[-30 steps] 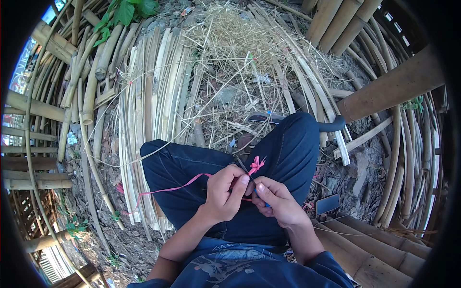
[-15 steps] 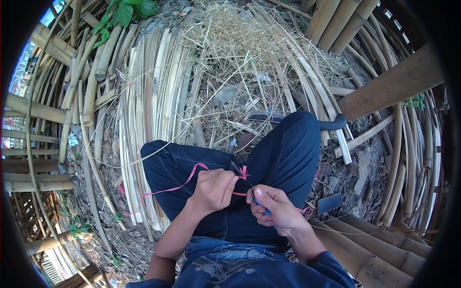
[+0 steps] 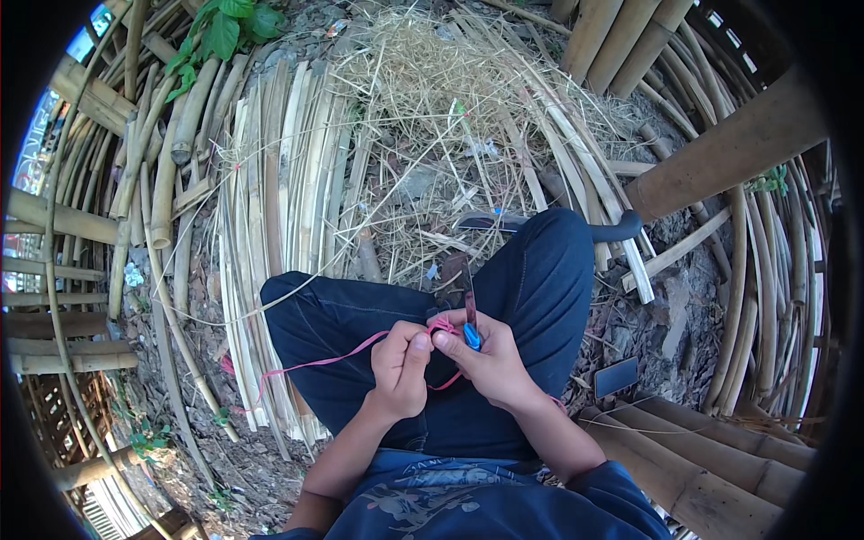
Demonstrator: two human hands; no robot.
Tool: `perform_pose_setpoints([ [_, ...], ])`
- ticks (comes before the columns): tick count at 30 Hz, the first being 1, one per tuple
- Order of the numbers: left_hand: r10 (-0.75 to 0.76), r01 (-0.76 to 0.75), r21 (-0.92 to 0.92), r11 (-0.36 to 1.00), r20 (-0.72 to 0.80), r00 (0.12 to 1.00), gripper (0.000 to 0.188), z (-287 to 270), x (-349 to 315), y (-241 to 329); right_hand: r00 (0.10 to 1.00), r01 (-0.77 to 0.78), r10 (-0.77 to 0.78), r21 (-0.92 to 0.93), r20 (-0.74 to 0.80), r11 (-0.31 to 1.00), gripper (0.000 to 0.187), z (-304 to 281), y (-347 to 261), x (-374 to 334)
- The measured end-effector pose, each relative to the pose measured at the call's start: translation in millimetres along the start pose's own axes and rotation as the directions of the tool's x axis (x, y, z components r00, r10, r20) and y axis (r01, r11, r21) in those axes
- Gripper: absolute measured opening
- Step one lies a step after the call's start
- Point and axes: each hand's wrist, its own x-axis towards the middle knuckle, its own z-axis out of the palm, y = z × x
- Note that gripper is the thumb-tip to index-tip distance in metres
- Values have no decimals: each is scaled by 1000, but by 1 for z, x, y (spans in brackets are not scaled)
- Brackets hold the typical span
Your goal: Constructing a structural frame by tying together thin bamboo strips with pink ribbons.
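Between my thighs, both hands meet over a pink plastic ribbon point(image 3: 335, 361). My left hand point(image 3: 399, 371) is closed, thumb and finger pinching the ribbon at its bunched knot. My right hand point(image 3: 490, 364) is closed too, its fingertips at the same knot. A small knife with a blue handle point(image 3: 472, 337) is tucked in the right hand's fingers, its dark, reddish blade pointing away from me. The ribbon trails left over my thigh to the bamboo strips, and a short loop hangs below the hands. My fingers partly hide the knot.
Long split bamboo strips point(image 3: 286, 171) lie at the left, with more at the right. Pale shavings point(image 3: 423, 72) heap at the far side. A machete point(image 3: 616, 229) with a black handle rests beyond my right knee. A dark phone point(image 3: 616, 378) and thick bamboo poles point(image 3: 693, 459) are at right.
My hands have come together at the knot. The right hand has moved up and turned the knife, so its blade now points away from me instead of toward the left hand.
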Motion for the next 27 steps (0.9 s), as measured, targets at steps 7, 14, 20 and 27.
perform_pose_setpoints([
  [7,242,-161,362,918,-190,952,17,-12,15,7,979,115,-136,-141,-150,983,13,-29,-39,36],
  [14,-258,106,-401,910,-348,901,22,-41,16,6,320,-405,-857,-876,-404,262,40,-132,-104,124],
  [20,-491,359,-658,662,-19,871,21,-32,14,30,970,244,-239,-152,48,958,29,-25,-78,54],
  [27,-512,505,-636,584,194,837,22,-18,3,34,976,81,-127,248,178,965,10,17,-19,37],
])
